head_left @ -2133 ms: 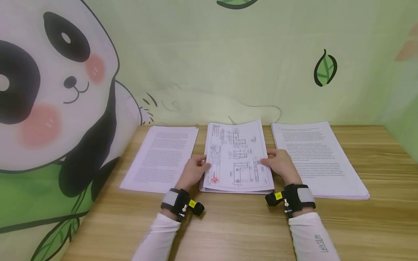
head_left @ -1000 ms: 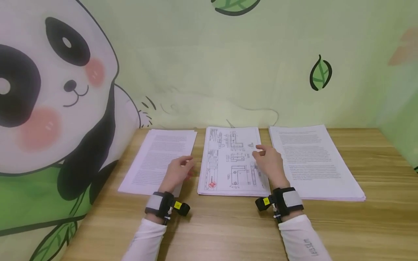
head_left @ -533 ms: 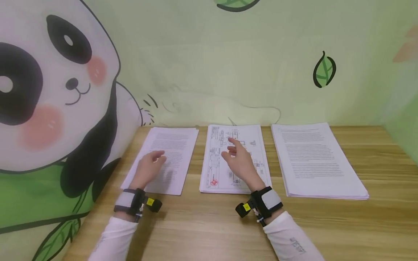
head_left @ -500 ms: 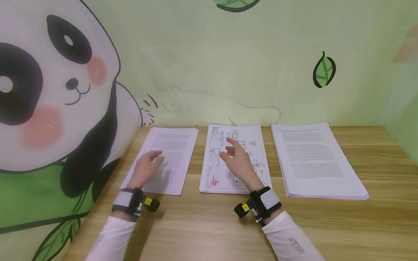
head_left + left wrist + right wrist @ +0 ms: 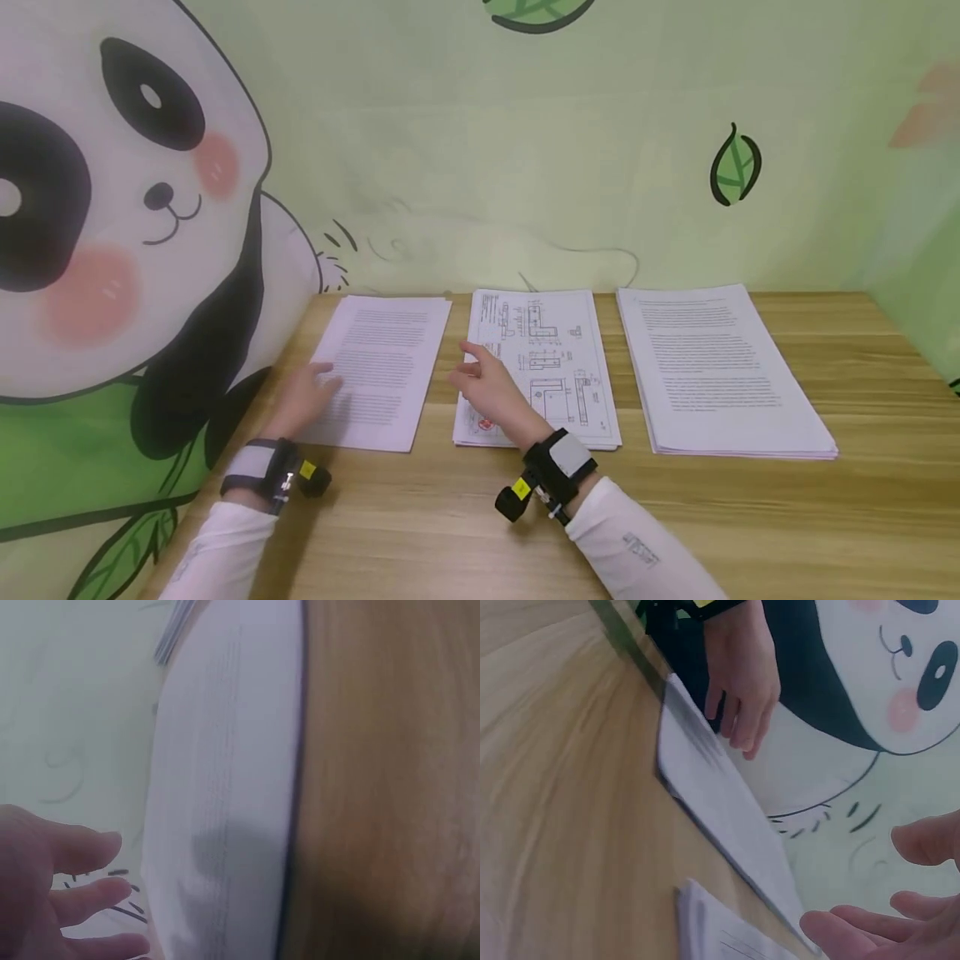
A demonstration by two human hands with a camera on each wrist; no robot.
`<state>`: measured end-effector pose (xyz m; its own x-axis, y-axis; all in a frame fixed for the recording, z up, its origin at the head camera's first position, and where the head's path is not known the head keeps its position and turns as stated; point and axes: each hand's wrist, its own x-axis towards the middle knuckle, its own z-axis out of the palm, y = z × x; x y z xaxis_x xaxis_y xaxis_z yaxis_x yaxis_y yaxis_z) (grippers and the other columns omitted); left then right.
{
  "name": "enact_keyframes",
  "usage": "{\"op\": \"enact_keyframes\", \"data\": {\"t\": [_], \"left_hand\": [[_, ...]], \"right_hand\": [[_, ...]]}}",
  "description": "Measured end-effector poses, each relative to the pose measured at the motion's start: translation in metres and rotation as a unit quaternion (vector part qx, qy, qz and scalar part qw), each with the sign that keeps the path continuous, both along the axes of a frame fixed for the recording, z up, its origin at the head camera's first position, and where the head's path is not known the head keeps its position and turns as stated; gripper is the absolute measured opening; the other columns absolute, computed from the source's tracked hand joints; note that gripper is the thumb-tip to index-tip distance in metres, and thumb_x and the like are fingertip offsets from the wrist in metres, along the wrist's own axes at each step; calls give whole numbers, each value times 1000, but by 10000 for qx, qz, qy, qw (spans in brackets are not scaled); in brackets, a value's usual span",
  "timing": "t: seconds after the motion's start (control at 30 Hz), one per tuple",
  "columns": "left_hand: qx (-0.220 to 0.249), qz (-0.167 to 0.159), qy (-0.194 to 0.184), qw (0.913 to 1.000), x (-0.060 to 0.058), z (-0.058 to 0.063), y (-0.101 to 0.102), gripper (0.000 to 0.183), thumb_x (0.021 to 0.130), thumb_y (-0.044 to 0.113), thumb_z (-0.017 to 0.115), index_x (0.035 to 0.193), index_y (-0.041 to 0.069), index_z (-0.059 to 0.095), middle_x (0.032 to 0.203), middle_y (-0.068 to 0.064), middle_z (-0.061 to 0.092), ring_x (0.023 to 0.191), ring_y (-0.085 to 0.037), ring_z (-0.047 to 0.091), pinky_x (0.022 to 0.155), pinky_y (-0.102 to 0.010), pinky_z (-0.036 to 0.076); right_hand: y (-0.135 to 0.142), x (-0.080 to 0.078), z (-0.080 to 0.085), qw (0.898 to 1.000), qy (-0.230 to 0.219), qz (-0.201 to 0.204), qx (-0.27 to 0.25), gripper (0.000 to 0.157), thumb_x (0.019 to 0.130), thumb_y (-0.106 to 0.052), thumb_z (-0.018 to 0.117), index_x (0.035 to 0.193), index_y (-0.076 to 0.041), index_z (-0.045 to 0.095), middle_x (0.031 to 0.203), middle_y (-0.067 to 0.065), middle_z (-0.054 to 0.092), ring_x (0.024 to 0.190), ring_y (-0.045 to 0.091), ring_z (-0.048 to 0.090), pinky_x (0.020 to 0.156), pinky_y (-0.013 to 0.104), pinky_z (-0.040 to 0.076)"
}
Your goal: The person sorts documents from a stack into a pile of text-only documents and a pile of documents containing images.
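Observation:
Three paper stacks lie side by side. My left hand (image 5: 303,398) hovers at the left edge of the left stack of printed text pages (image 5: 382,358), fingers relaxed and holding nothing. In the left wrist view its fingers (image 5: 90,896) are spread apart beside that stack, and a hand shadow falls on the page. My right hand (image 5: 491,390) is over the left part of the middle stack, topped by a technical drawing sheet (image 5: 581,350) with a red mark. Its fingers are loosely extended, gripping nothing; they cover part of the drawing. The right wrist view shows these fingers (image 5: 847,934) apart from the paper.
The right stack of text pages (image 5: 712,367) sits farther right on the wooden table (image 5: 465,533). Behind the table hangs a pale green backdrop (image 5: 480,183) with a large panda printed at left. Each wrist carries a strapped black camera.
Both hands let go of the middle stack's drawing sheets, which now lie flat. The left hand moved left to the left stack's outer edge; the right hand swept left across the middle stack.

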<state>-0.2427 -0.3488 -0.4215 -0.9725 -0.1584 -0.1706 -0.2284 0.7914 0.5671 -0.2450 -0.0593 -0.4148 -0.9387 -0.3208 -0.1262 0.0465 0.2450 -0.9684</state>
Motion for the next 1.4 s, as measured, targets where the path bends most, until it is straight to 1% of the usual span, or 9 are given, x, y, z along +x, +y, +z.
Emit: {"op": "enact_keyframes", "data": {"t": [0.3, 0.43, 0.63, 0.73, 0.9, 1.0, 1.1, 1.23, 1.4], "left_hand": [[36, 63, -281, 9996, -1, -12, -11, 61, 95, 26, 44, 143, -8, 25, 146, -34, 26, 131, -50, 28, 106, -65, 27], [49, 49, -343, 9994, -1, -16, -12, 61, 94, 25, 45, 143, -6, 26, 146, -34, 27, 130, -49, 30, 104, -64, 30], [169, 10, -300, 9994, 1, -19, -8, 62, 93, 25, 48, 144, -4, 26, 147, -31, 28, 131, -48, 30, 103, -64, 32], [219, -1, -375, 9991, 2, -20, -5, 63, 94, 29, 47, 145, -1, 25, 150, -28, 26, 134, -47, 27, 106, -64, 29], [337, 228, -448, 9982, 4, -18, -2, 63, 95, 32, 45, 146, 2, 24, 150, -27, 25, 134, -45, 27, 106, -64, 29], [373, 297, -439, 9979, 6, -17, -1, 62, 96, 32, 43, 146, 1, 24, 150, -27, 25, 135, -46, 26, 107, -64, 27], [354, 260, -398, 9982, 7, -16, -1, 61, 97, 31, 43, 145, 0, 25, 151, -28, 24, 136, -46, 24, 108, -64, 24], [360, 198, -431, 9982, 8, -13, 3, 62, 96, 33, 43, 145, 0, 25, 150, -28, 24, 136, -46, 24, 108, -64, 24], [323, 11, -407, 9987, 8, -15, 11, 61, 96, 33, 44, 144, 1, 27, 150, -28, 27, 136, -46, 25, 108, -63, 25]], "right_hand": [[-25, -2, -24, 9967, -576, 109, -569, 65, 88, -27, 57, 145, -9, 31, 143, 25, 40, 125, 34, 47, 103, 47, 42], [-34, 0, -27, 9915, -829, 32, -999, 66, 89, -30, 57, 146, -10, 29, 149, 26, 31, 132, 35, 39, 109, 49, 36], [-47, 0, -25, 9865, -1037, -189, -1255, 60, 91, -29, 53, 144, -8, 32, 147, 21, 36, 131, 30, 38, 111, 49, 31], [-51, -2, -22, 9759, -1323, -487, -1665, 58, 92, -25, 51, 144, -6, 32, 146, 17, 38, 129, 26, 39, 111, 45, 32], [-50, -7, -19, 9407, -2023, -951, -2551, 58, 92, -12, 50, 145, -5, 29, 144, 18, 38, 123, 28, 42, 103, 44, 40], [-48, -9, -20, 9285, -2338, -1024, -2696, 61, 91, -10, 50, 147, -7, 25, 139, 20, 42, 120, 29, 44, 100, 44, 44], [-48, -11, -22, 9347, -2316, -891, -2545, 66, 90, -8, 51, 148, -5, 20, 132, 21, 48, 111, 28, 50, 92, 41, 47], [-50, -11, -24, 9527, -2054, -644, -2147, 61, 90, -10, 50, 146, -4, 26, 130, 19, 53, 111, 27, 55, 90, 39, 49], [-50, -11, -25, 9611, -1909, -563, -1916, 51, 91, -10, 49, 141, -8, 36, 129, 14, 56, 114, 26, 56, 88, 35, 49]]}}
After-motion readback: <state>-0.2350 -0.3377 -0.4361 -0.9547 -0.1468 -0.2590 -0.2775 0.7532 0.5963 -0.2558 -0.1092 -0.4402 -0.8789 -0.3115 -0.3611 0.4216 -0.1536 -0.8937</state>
